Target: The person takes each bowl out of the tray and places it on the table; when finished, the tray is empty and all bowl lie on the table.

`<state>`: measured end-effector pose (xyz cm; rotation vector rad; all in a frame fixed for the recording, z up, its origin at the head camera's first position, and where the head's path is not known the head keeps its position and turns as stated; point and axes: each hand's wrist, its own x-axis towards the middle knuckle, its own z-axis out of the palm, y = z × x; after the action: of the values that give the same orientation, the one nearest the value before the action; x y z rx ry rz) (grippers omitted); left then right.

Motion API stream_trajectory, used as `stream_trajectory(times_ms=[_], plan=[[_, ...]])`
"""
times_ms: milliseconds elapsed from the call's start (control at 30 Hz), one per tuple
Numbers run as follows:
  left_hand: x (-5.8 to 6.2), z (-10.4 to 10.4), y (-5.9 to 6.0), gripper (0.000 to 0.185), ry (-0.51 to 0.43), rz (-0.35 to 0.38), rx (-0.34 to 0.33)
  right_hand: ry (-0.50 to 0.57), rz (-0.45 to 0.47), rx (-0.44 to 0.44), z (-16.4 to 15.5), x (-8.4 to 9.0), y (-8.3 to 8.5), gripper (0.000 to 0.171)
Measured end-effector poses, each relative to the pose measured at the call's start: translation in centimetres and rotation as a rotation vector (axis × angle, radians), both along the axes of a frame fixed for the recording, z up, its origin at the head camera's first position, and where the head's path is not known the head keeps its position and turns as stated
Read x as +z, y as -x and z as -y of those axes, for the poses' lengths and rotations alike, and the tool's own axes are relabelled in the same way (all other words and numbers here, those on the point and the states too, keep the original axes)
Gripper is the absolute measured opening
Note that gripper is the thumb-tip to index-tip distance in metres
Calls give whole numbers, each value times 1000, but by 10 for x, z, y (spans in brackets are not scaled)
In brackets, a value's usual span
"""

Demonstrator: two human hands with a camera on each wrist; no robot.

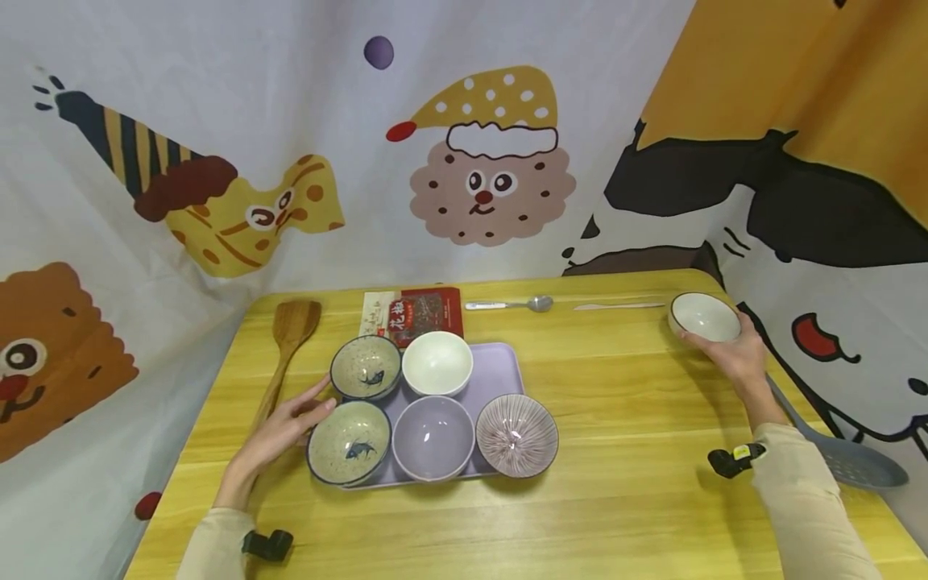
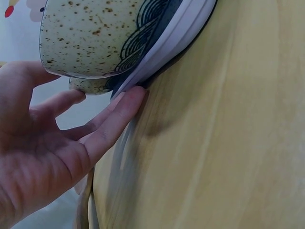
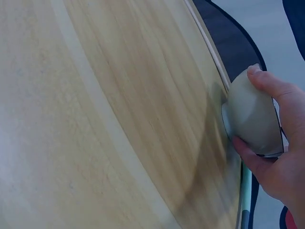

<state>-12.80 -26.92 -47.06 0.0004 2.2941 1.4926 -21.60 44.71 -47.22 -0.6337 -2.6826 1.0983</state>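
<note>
At the far right of the table my right hand [image 1: 738,360] grips a small white bowl [image 1: 705,318] with a dark rim. In the right wrist view the thumb and a finger lie against the outside of this bowl [image 3: 252,117], low over the tabletop. My left hand [image 1: 279,428] is at the left side of a lilac tray [image 1: 502,372]. Its fingertips [image 2: 136,95] touch the tray edge, its fingers fairly straight, beside two speckled fish-pattern bowls [image 1: 350,441]. Also on the tray are a cream bowl [image 1: 437,362], a lavender bowl [image 1: 433,437] and a striped bowl [image 1: 517,435].
A wooden spatula [image 1: 293,330] lies left of the tray. Behind it are a red spice packet [image 1: 431,310], a spoon [image 1: 538,304] and a thin pale utensil [image 1: 619,306]. A grey slotted turner [image 1: 855,459] lies by the right arm. A cartoon-print curtain [image 1: 304,80] hangs behind.
</note>
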Motion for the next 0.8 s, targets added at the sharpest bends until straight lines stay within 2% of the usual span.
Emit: stream_trajectory(times_ms=[267, 600, 800], plan=[[-2, 0, 1, 72, -1, 0, 9, -61, 23, 57, 5, 14, -2, 120], [0, 0, 1, 72, 7, 7, 15, -113, -102, 114, 30, 50, -11, 116], [0, -1, 0, 73, 1, 9, 6, -62, -165, 197, 55, 72, -25, 113]])
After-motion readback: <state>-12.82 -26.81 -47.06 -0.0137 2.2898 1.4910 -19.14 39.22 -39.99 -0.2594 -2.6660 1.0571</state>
